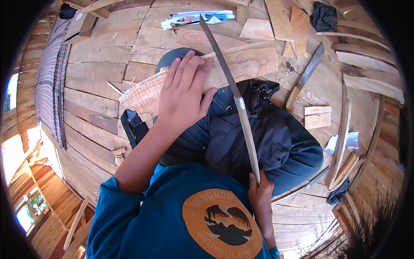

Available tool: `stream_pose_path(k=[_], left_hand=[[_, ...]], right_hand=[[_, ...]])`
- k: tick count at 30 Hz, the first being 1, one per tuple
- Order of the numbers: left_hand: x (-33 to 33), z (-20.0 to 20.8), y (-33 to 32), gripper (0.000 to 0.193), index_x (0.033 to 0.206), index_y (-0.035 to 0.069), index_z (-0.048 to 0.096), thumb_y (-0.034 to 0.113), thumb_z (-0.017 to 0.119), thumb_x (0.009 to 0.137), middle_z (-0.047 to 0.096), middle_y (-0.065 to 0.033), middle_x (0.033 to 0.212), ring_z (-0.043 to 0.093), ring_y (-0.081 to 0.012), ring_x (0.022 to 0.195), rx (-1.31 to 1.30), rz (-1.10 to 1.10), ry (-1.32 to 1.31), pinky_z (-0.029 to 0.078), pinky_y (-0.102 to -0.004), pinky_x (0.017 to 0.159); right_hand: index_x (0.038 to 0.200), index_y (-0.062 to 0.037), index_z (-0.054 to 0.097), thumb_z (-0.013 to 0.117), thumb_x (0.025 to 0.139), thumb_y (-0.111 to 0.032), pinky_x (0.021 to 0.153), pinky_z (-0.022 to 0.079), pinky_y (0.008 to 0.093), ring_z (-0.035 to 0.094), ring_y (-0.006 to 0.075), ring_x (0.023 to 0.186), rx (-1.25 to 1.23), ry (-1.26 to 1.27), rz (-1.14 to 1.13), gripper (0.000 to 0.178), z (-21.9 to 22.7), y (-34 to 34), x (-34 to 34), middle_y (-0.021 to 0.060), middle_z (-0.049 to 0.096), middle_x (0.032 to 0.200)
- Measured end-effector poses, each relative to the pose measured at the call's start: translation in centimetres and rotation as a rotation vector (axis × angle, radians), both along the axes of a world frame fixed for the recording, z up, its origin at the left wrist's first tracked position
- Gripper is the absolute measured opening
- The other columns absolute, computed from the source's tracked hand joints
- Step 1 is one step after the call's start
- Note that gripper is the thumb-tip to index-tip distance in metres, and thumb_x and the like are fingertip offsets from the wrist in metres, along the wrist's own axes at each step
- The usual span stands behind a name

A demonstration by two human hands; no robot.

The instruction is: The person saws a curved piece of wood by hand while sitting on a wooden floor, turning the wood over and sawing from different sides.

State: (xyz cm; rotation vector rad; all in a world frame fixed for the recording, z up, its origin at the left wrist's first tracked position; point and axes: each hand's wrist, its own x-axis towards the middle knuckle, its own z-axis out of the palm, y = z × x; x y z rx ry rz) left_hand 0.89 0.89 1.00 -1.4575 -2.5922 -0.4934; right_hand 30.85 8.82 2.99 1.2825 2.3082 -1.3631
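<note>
Across my lap lies a pale, rough-faced wooden board (250, 64), tilted up to the right. My left hand (184, 93) rests flat on its left half, fingers stretched out and thumb apart. In my right hand (261, 193), closed low on its long wooden handle, is a long-bladed knife (246, 125). Its dark, narrow blade runs up and to the left across the board; whether it touches the wood I cannot tell. A dark cloth (246, 144) is bunched over my crossed legs, under the knife handle.
To the right on the plank floor (92, 86) lies another large knife (307, 71) with a wooden handle. Near it is a small wood block (318, 117). Loose boards (278, 19) and a plastic packet (196, 18) lie beyond the board. A striped cloth (51, 77) hangs at the left.
</note>
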Motion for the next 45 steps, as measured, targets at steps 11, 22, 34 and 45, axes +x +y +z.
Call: stream_pose_path(k=[11, 22, 34, 45], left_hand=[[-0.4, -0.5, 0.0, 0.056, 0.129, 0.006, 0.056, 0.028, 0.071, 0.081, 0.053, -0.0113, 0.125, 0.048, -0.0318, 0.127, 0.063, -0.029, 0.032, 0.034, -0.0460, 0.110], [-0.2, -0.4, 0.0, 0.059, 0.133, 0.005, 0.053, 0.026, 0.070, 0.081, 0.049, -0.0126, 0.130, 0.045, -0.0324, 0.130, 0.029, -0.008, -0.017, 0.031, -0.0463, 0.112], [0.8, 2.6, -2.7, 0.057, 0.125, 0.007, 0.058, 0.021, 0.079, 0.074, 0.052, -0.0135, 0.130, 0.035, -0.0407, 0.138, 0.252, -0.089, 0.014, 0.019, -0.0582, 0.115], [-3.3, 9.5, -7.1, 0.057, 0.097, -0.001, 0.069, 0.042, 0.085, 0.063, 0.068, -0.0159, 0.081, 0.067, -0.0298, 0.086, -0.361, 0.385, -0.310, 0.035, -0.0467, 0.105]], right_hand=[[0.078, 0.0001, 0.054, 0.062, 0.093, -0.010, 0.045, 0.040, 0.0416, 0.057, 0.0429, 0.053, 0.058, 0.042, 0.017, 0.021, -0.2, -0.4, 0.7, 0.0221, 0.053, 0.056], [0.078, 0.0008, 0.053, 0.060, 0.095, -0.013, 0.044, 0.037, 0.0394, 0.055, 0.0396, 0.048, -0.012, 0.055, -0.041, 0.023, -0.5, -0.5, -0.8, 0.0207, 0.050, 0.055], [0.078, 0.0007, 0.053, 0.062, 0.095, -0.017, 0.047, 0.041, 0.0413, 0.057, 0.0450, 0.055, -0.069, 0.203, -0.028, 0.026, -0.7, 0.4, -0.9, 0.0231, 0.053, 0.057], [0.079, 0.0008, 0.055, 0.062, 0.095, -0.018, 0.048, 0.040, 0.0357, 0.049, 0.0304, 0.045, -0.133, 0.254, -0.001, 0.026, -0.7, 1.0, 0.0, 0.0180, 0.048, 0.055]])
